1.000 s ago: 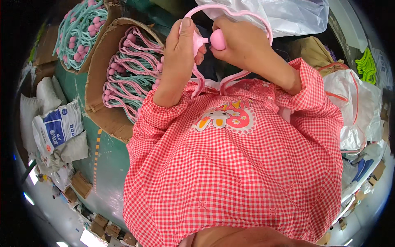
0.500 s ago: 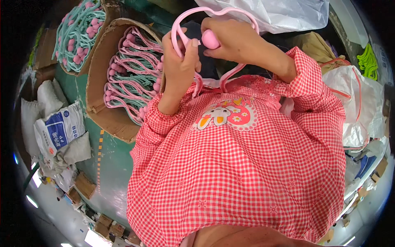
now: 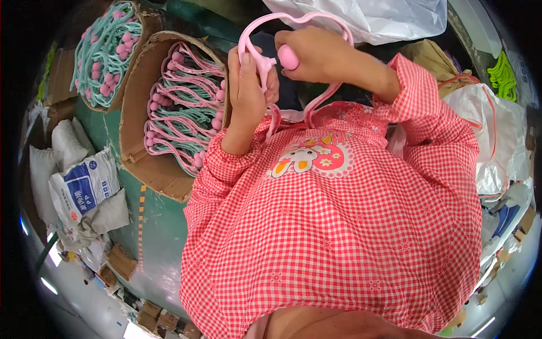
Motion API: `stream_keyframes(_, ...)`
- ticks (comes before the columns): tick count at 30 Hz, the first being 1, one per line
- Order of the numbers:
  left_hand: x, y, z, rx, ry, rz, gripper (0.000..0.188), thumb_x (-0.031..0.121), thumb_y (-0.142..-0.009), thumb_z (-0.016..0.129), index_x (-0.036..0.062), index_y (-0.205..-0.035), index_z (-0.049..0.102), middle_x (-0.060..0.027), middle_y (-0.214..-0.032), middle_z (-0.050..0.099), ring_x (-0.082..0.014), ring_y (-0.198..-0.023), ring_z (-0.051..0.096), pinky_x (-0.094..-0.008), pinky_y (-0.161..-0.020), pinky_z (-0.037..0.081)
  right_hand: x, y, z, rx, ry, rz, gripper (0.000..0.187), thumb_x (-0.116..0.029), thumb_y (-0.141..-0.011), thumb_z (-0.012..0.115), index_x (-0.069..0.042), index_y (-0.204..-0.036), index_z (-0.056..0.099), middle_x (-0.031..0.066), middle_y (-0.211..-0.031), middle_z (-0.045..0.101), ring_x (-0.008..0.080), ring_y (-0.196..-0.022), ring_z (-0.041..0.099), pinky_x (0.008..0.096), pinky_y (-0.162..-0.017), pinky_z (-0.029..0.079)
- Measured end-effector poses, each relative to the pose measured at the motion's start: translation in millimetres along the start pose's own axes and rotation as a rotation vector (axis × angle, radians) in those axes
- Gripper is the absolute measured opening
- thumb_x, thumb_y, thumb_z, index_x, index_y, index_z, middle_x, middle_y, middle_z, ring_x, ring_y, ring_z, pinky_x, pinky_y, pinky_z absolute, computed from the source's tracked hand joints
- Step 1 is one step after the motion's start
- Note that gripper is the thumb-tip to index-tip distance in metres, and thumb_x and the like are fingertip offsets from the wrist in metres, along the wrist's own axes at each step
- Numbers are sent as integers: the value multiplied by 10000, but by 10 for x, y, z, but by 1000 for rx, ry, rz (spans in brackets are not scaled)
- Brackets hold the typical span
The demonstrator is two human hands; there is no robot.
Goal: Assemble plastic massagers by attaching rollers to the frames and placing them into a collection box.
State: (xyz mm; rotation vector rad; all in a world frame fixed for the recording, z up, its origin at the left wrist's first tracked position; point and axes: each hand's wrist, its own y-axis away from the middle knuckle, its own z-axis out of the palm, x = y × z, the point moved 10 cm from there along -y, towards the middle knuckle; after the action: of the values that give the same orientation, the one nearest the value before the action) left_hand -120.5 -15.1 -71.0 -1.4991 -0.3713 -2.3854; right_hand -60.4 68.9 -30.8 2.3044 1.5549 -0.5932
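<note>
My left hand (image 3: 244,107) is closed round a soft pink tube (image 3: 247,31), near a forked piece with a short stub that shows past the thumb. In my right hand (image 3: 324,56) a round pink ball (image 3: 288,57) is gripped, its smooth side turned toward the stub. Ball and stub are close together with a small gap between them. The tube arches over the far side of both hands, and its lower lengths hang down against my red checked smock (image 3: 327,220). My right fingertips are partly hidden behind the ball.
To the left stands a cardboard box (image 3: 131,127) with layered pink and teal tubes with balls (image 3: 186,107). Beyond it another box (image 3: 148,28) holds teal tubes with pink balls. White sacks (image 3: 84,183) lie at far left; clear plastic (image 3: 367,20) lies ahead, a white bag (image 3: 491,130) at right.
My left thumb has shifted along the tube, so the forked piece and its stub now show more plainly. The right hand still grips the ball. The whole view has tilted slightly.
</note>
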Motion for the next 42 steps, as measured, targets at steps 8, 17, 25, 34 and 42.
stream_keyframes(8,-48,-68,19,7,-37,-35,239,347,-1047,301,126,-1054,392,-26,-573,421,-80,-400,348,-220,-354,278,57,-117,224,-227,-73,-29,305,-168,-672,705,-36,-937,634,171,-763,649,348,-721,646,436,-652,507)
stream_keyframes(17,-198,-208,-94,27,12,-67,192,311,-1040,341,125,-1059,388,-26,-577,425,-77,-407,348,-220,-354,279,43,-38,127,312,279,62,303,-185,-742,705,-91,-995,569,127,-738,661,341,-702,651,463,-611,492)
stream_keyframes(25,-82,-187,-219,103,-88,-53,176,252,-1003,484,84,-993,434,-10,-612,446,-66,-431,373,-219,-376,296,-81,-69,33,373,331,29,283,-197,-753,699,-119,-978,546,82,-725,654,302,-763,651,438,-671,464)
stream_keyframes(34,231,49,-480,353,48,-15,169,185,-945,547,86,-850,448,20,-627,440,-51,-426,364,-217,-369,274,295,885,-280,865,-229,276,258,-160,-887,661,-37,-1078,539,90,-967,598,172,-833,579,309,-713,462)
stream_keyframes(42,277,-278,459,61,150,-107,65,74,-930,470,74,-982,431,-5,-640,450,-55,-433,370,-215,-356,294,485,948,-478,676,-1308,214,285,-244,-1024,402,-1,-1143,492,39,-732,526,96,-566,476,232,-486,365)
